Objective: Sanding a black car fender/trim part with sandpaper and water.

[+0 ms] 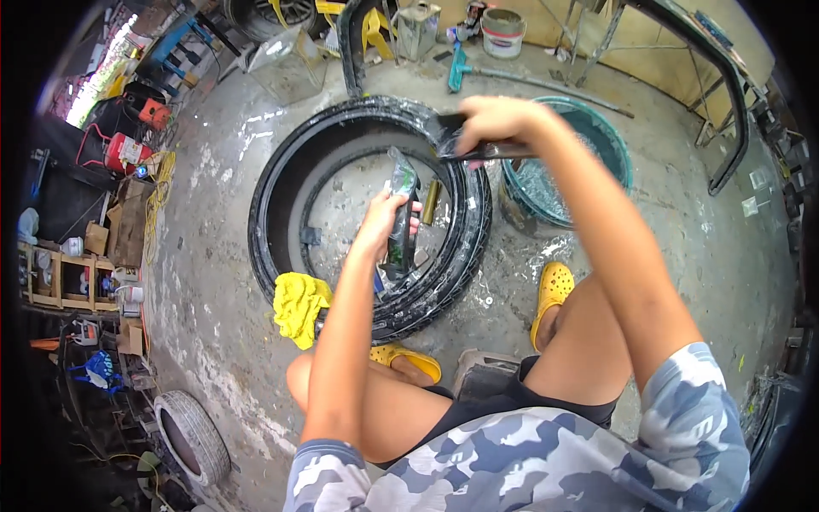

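A large wet black tyre (281, 136) lies on its side on the floor in front of me. Over its opening, my left hand (388, 220) is closed around a long black object (399, 247) with a clear, shiny upper end and green marks; its kind is unclear. My right hand (497, 124), blurred by motion, grips a dark, flat-ended tool (450, 135) above the tyre's far right rim. Below that forearm stands a teal bucket (627, 162) with cloudy water. Inside the tyre's ring lies a brass-coloured cylinder (432, 202). A yellow cloth (299, 309) drapes over the near left rim.
Beyond the bucket lies a teal-headed squeegee or broom (458, 68) with a long handle, near a white pail (502, 36). Black curved frames stand behind. Another tyre (192, 437) rests at lower left, beside cluttered shelves. A red machine (126, 152) sits at far left.
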